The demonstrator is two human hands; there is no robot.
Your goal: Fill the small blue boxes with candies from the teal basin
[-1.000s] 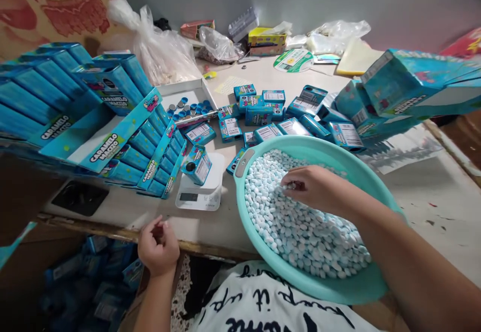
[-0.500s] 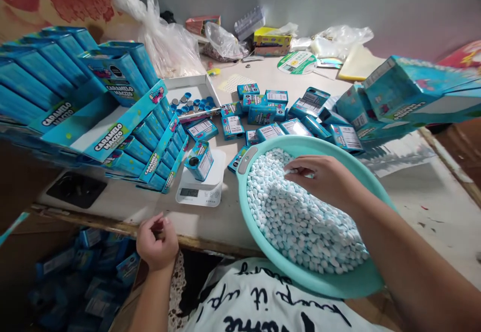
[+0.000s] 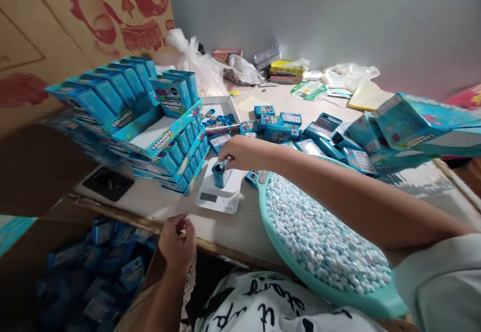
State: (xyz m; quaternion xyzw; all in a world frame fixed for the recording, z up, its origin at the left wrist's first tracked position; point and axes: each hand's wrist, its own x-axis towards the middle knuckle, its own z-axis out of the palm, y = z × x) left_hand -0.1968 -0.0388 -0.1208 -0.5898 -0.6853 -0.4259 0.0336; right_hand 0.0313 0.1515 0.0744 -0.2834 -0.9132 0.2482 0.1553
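My right hand (image 3: 242, 154) is over a small blue candy box (image 3: 219, 176), its fingers pinched on a pale candy (image 3: 226, 160) at the box's open top. The box stands upright on a white digital scale (image 3: 216, 203), whose display is too faint to read. Under my right forearm lies a turquoise basin (image 3: 280, 239) full of white and light-blue candies (image 3: 323, 242). My left hand (image 3: 178, 239) rests by the table's front edge with its fingers curled; whether anything is in them I cannot make out.
Stacked display trays of blue boxes (image 3: 150, 126) stand at left. Loose blue boxes (image 3: 278, 126) lie behind the scale, near a white tray of blue caps (image 3: 218, 116). A carton of blue boxes (image 3: 101, 267) sits below the table edge. Larger blue cartons (image 3: 409, 121) stand right.
My right hand has moved left from the candies in the basin to the box on the scale. The view has turned left; my left hand stays by the table edge.
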